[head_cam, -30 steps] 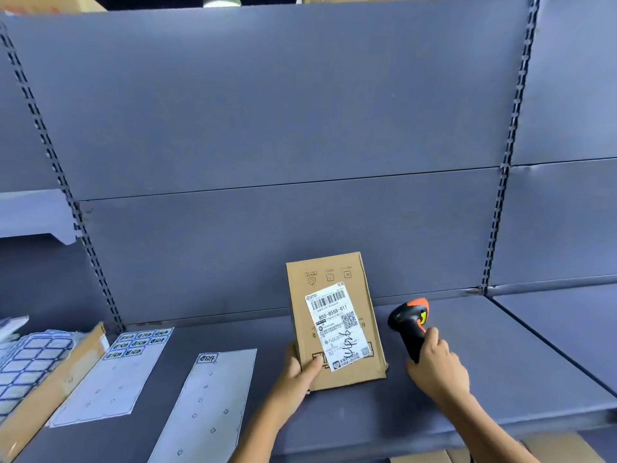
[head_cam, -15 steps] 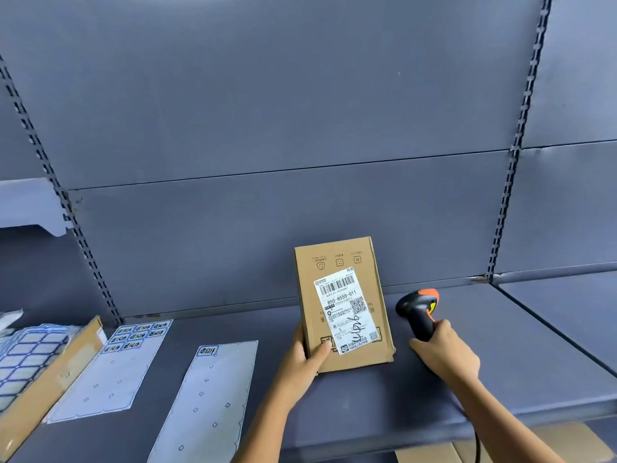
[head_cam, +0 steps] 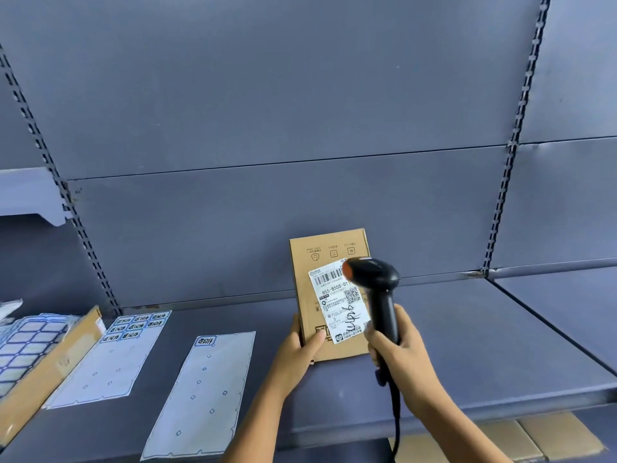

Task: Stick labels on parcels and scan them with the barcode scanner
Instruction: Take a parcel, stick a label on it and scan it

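A brown cardboard parcel [head_cam: 314,262] stands upright on the grey shelf [head_cam: 467,345], leaning back a little. A white shipping label [head_cam: 337,302] with a barcode and handwriting covers its front. My left hand [head_cam: 302,349] grips the parcel's lower left corner, thumb on the front face. My right hand [head_cam: 400,345] holds the black barcode scanner [head_cam: 377,282] by its handle. The scanner's orange-tipped head is raised in front of the label's upper right part, next to the barcode. Its cable hangs down below my wrist.
Two label backing sheets lie on the shelf to the left: one [head_cam: 203,392] with a single sticker, one [head_cam: 110,355] with several stickers at its top. A cardboard tray [head_cam: 46,369] with more label sheets sits at the far left. Cardboard boxes [head_cam: 521,439] show under the shelf.
My right hand has lifted the scanner off the shelf and swung it left, up in front of the parcel's label. My left hand keeps its hold on the parcel.
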`<action>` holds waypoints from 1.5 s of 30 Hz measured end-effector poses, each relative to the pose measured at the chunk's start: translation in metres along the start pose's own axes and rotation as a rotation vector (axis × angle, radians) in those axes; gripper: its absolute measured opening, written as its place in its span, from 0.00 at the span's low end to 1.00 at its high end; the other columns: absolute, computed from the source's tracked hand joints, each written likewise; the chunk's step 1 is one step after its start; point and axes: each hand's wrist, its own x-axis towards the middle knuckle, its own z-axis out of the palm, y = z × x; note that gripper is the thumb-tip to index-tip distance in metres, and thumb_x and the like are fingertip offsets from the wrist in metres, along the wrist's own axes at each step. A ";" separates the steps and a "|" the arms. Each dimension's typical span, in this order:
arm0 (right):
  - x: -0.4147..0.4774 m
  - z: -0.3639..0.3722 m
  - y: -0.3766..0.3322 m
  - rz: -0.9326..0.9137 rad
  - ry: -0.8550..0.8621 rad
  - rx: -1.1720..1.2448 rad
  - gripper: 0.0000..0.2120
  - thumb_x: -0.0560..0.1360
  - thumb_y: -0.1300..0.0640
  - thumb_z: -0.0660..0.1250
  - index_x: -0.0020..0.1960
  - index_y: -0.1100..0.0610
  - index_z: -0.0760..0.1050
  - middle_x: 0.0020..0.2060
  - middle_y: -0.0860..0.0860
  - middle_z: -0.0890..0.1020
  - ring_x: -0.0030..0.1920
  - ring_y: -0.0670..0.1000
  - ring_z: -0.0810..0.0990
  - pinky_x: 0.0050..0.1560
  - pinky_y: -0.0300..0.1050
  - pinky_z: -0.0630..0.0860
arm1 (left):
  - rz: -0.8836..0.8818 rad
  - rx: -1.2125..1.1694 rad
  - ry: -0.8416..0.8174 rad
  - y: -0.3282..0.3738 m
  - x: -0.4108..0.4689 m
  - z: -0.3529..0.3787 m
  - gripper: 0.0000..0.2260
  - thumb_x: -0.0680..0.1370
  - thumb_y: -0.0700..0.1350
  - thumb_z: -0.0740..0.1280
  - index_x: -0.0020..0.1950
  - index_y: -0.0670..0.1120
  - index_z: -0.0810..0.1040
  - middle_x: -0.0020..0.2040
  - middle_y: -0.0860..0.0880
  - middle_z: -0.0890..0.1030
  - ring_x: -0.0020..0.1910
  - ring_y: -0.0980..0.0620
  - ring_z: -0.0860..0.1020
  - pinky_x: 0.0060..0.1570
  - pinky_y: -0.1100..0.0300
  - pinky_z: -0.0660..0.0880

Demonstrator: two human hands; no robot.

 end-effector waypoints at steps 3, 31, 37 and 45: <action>-0.008 0.010 -0.003 -0.019 -0.052 -0.047 0.05 0.75 0.62 0.65 0.45 0.53 0.71 0.27 0.52 0.69 0.26 0.50 0.66 0.26 0.44 0.67 | 0.003 -0.019 -0.017 -0.001 0.001 -0.001 0.10 0.79 0.50 0.64 0.60 0.55 0.73 0.53 0.59 0.82 0.50 0.63 0.79 0.44 0.71 0.74; 0.069 -0.071 0.044 0.220 0.206 -0.738 0.16 0.77 0.54 0.63 0.57 0.64 0.63 0.48 0.63 0.77 0.46 0.63 0.76 0.42 0.51 0.70 | -0.035 -0.052 -0.024 0.001 0.001 -0.003 0.14 0.79 0.49 0.65 0.63 0.58 0.70 0.54 0.61 0.80 0.50 0.64 0.79 0.38 0.70 0.73; 0.073 -0.075 0.071 0.165 0.168 -1.259 0.25 0.77 0.46 0.61 0.68 0.58 0.61 0.55 0.57 0.76 0.55 0.61 0.77 0.44 0.50 0.71 | -0.036 -0.041 -0.021 0.003 -0.001 -0.002 0.19 0.72 0.57 0.65 0.63 0.59 0.70 0.53 0.62 0.81 0.53 0.60 0.79 0.45 0.64 0.76; 0.072 -0.066 0.081 -0.110 0.336 -1.505 0.34 0.59 0.50 0.80 0.58 0.66 0.76 0.49 0.64 0.77 0.47 0.64 0.74 0.42 0.55 0.72 | -0.034 -0.049 -0.021 0.003 0.000 -0.002 0.18 0.74 0.55 0.65 0.64 0.57 0.70 0.55 0.62 0.80 0.54 0.60 0.78 0.45 0.66 0.75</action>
